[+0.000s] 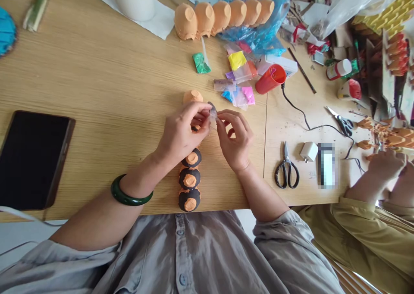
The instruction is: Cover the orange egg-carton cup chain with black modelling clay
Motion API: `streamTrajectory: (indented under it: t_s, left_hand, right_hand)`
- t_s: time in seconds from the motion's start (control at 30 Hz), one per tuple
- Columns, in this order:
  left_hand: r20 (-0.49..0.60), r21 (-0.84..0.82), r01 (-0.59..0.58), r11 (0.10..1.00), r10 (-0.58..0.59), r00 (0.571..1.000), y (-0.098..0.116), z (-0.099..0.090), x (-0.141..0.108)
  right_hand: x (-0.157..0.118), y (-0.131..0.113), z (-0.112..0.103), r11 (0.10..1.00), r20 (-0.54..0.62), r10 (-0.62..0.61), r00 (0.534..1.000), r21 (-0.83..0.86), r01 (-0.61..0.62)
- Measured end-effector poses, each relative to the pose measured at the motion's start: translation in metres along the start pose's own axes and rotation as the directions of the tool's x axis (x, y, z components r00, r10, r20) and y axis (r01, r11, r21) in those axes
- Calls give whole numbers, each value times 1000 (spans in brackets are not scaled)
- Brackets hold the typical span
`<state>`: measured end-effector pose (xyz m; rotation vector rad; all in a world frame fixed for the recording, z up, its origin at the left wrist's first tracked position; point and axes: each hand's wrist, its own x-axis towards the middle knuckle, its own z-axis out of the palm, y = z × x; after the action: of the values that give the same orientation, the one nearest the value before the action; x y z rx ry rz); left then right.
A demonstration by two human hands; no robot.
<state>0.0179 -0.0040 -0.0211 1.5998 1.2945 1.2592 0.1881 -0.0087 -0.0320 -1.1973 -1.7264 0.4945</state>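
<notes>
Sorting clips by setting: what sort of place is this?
Likely a craft workspace: a row of orange shapes ringed in black, small colorful packets and scissors share a wooden table.

Worn on my head, the camera faces forward and down, close over my hands [181,129] and the table [106,126], near edge included.

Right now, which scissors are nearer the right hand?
The scissors just left of the white charger, between it and the right hand. The other scissors lie farther right, beyond the charger.
</notes>
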Motion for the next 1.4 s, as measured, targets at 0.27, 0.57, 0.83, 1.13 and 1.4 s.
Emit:
streamTrajectory:
  t_s: [0.27, 0.57, 0.83, 1.13, 1.4]
  left_hand:
    - [40, -29, 70, 997, -69, 997, 4, 0, -2]
    - [32, -152, 150, 977, -147, 989, -1, 1, -1]
    - [188, -312, 214, 926, -161, 969, 3, -7, 4]
    - [244, -345, 264, 901, -186, 952, -3, -7, 6]
    - [195, -289, 267, 919, -216, 957, 0, -13, 5]
  right_hand:
    - [-3, 0, 5, 996, -83, 91, 992, 20, -89]
    - [0, -2, 1, 994, -6, 97, 995, 40, -97]
    - [10, 1, -8, 983, 61, 160, 985, 80, -165]
    - [15, 12, -7, 816, 297, 339, 893, 379, -436]
    - [15, 9, -12, 913, 226, 235, 945, 281, -295]
